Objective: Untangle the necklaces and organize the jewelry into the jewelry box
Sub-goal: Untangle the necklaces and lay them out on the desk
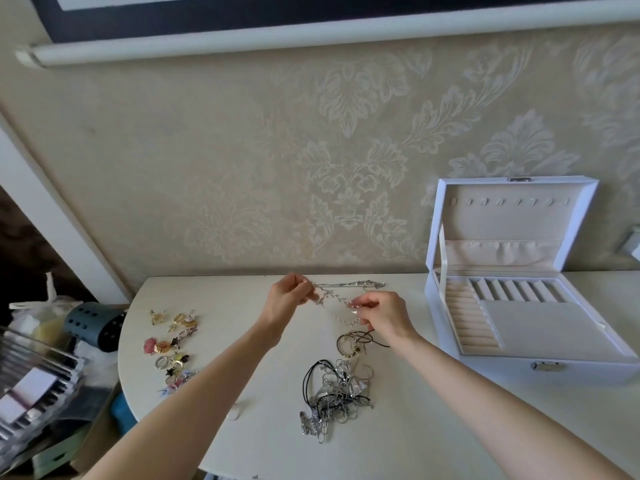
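Pinching a silver chain [333, 300] between curled fingertips, the left hand [289, 299] and right hand [379, 313] hold it stretched just above the table [415, 431]. A tangle [334, 393] of necklaces lies nearer the person, with small pieces [173, 344] to the left. The box [502, 371] stands open at right, well apart from the chain.

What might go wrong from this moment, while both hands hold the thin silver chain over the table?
1. The left hand and right hand pinch the silver chain stretched between them; a hard pull may tighten a knot or break a link.
2. Its loose end hangs close to the black cord below the right hand and may catch on it.
3. The small pieces lie near the table edge; a forearm sweep may knock them off.
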